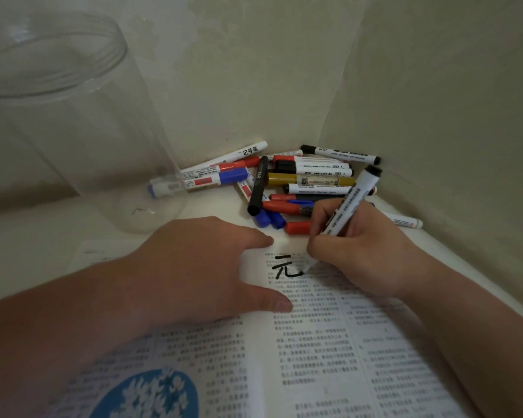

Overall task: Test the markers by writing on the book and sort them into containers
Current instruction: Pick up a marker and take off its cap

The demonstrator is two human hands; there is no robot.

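An open book [308, 351] with printed text lies in front of me. My right hand [360, 251] grips a white marker [352, 203] with a black end, its tip down on the right page beside a black hand-written character [287, 266]. My left hand [206, 267] presses flat on the left page near the spine, fingers straight. A pile of markers [296, 184] in red, blue, black, white and gold lies in the corner beyond the book.
A tall clear plastic jar [73, 116] stands at the left, with a blue-capped marker [163, 188] seen through its base. Walls close in behind and on the right. One white marker [405, 220] lies apart near the right wall.
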